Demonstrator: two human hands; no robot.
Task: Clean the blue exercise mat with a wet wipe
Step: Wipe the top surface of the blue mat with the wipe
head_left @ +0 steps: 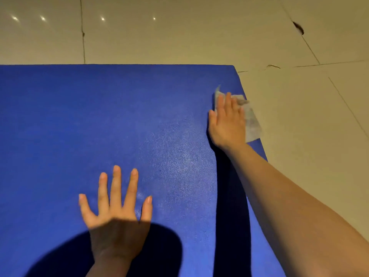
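Observation:
The blue exercise mat (pixel 99 120) lies flat on the floor and fills most of the view. My right hand (pixel 227 120) presses flat, fingers straight, on a white wet wipe (pixel 252 124) near the mat's far right corner. Part of the wipe sticks out past the mat's right edge over the floor. My left hand (pixel 117 216) rests flat on the mat nearer to me, fingers spread, holding nothing. The mat surface between the hands shows a faint sheen.
Beige floor tiles (pixel 179 37) with dark grout lines surround the mat beyond its far and right edges. A small dark mark (pixel 299 28) lies on the floor at the upper right. My shadow falls on the mat near the bottom.

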